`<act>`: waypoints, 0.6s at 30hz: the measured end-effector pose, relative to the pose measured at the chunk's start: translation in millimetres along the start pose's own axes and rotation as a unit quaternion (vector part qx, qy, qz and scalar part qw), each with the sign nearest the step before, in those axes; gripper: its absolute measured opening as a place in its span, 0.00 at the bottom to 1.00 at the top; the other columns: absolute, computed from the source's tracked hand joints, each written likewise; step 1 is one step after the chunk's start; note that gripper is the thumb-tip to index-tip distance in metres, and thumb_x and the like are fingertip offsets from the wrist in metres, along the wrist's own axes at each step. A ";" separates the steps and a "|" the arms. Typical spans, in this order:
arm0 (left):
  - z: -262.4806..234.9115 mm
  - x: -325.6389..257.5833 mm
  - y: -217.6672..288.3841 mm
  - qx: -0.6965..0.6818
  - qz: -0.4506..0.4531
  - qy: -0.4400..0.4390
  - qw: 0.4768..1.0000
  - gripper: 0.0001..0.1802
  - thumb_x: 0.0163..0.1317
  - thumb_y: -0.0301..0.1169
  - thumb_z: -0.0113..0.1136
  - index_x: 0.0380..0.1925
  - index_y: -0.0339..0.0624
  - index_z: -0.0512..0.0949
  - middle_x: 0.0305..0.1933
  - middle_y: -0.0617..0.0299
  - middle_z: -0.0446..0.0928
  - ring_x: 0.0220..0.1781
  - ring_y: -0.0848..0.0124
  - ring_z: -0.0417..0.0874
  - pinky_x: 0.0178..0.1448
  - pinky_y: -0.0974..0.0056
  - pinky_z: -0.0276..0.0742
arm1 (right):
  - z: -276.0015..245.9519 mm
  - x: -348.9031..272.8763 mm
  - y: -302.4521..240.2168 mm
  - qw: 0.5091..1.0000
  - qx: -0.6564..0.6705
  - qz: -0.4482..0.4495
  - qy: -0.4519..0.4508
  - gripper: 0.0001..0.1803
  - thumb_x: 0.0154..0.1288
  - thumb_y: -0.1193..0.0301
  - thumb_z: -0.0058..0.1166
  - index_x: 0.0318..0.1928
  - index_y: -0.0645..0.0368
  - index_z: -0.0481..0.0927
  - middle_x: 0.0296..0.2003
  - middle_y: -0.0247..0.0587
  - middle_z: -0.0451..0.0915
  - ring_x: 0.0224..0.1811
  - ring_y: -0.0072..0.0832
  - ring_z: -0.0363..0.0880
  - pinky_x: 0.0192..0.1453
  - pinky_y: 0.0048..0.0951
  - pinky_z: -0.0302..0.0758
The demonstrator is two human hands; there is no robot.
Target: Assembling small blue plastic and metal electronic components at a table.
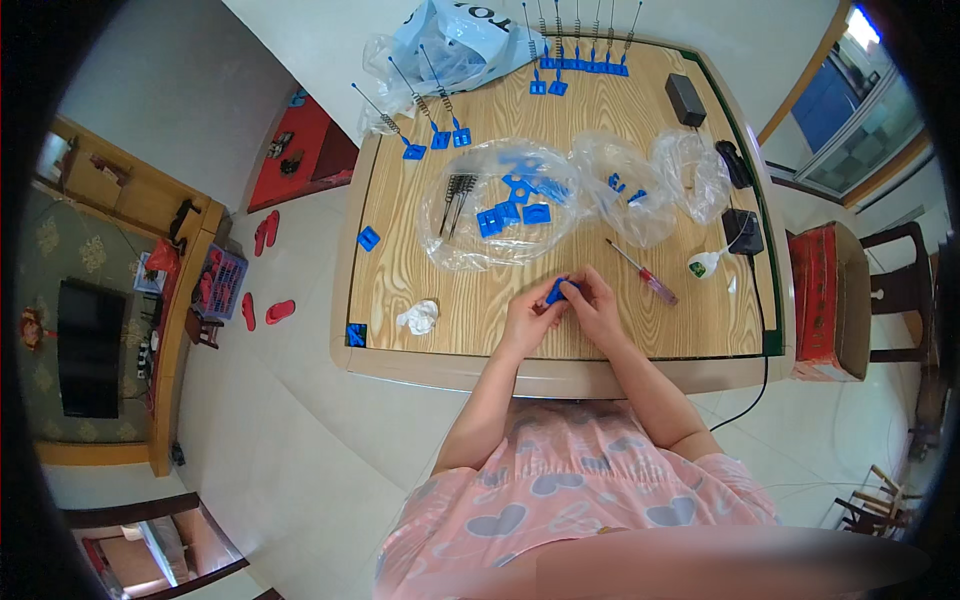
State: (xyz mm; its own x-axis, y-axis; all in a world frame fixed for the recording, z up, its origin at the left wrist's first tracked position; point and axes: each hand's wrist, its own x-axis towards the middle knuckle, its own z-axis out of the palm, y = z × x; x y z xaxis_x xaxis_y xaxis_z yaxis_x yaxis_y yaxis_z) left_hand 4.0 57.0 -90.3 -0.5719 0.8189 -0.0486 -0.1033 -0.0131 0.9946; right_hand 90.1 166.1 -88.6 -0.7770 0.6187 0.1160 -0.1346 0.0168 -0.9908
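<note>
Near the front edge of the table, my left hand (530,318) and my right hand (598,308) meet around a small blue plastic piece (556,292). Fingers of both hands are closed on it, so most of its shape is hidden. Just beyond them, a clear plastic bag (450,252) holds loose blue square parts (537,214) and dark springs (458,195). A screwdriver (655,284) with a red clear handle lies to the right of my right hand. Left of my left hand sits a crumpled white tissue (418,317).
Blue bases with upright spring rods (440,138) stand at the far left, more in a row (590,66) at the back. Another clear bag (640,222) holds small blue pieces. Black adapters (742,232) and a white plug (703,264) lie right; a cable hangs over the edge.
</note>
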 end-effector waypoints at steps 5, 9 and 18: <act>-1.7 -0.4 0.8 -0.013 -0.007 0.011 1.000 0.24 0.57 0.18 0.56 0.56 0.41 0.70 0.33 0.68 0.75 0.24 0.83 0.72 0.26 0.78 0.69 | 3.6 0.7 -12.3 1.000 0.008 0.001 -0.001 0.05 0.64 0.73 0.50 0.34 0.62 0.71 0.26 0.29 0.72 0.29 0.14 0.68 0.34 0.19 0.67; -1.4 -0.8 2.2 -0.033 0.002 0.017 0.999 0.24 0.57 0.19 0.57 0.56 0.41 0.70 0.32 0.68 0.76 0.24 0.83 0.73 0.26 0.77 0.70 | 3.0 1.9 -11.9 1.000 -0.005 -0.007 -0.007 0.04 0.65 0.74 0.49 0.35 0.63 0.71 0.28 0.30 0.73 0.32 0.14 0.69 0.35 0.18 0.67; -0.6 0.3 0.5 -0.043 0.010 0.025 0.999 0.23 0.57 0.20 0.58 0.55 0.42 0.71 0.32 0.68 0.77 0.26 0.83 0.74 0.26 0.77 0.72 | -0.8 2.7 1.5 1.000 0.004 0.017 -0.008 0.06 0.66 0.73 0.48 0.36 0.63 0.73 0.28 0.30 0.73 0.33 0.14 0.69 0.37 0.18 0.68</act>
State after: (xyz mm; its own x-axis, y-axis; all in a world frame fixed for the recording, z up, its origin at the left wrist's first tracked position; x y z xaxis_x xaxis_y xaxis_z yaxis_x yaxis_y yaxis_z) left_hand 3.3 56.9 -89.9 -0.6146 0.7881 -0.0354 -0.1597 -0.0803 0.9839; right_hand 88.3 168.5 -89.8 -0.7910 0.6060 0.0840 -0.1127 -0.0094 -0.9936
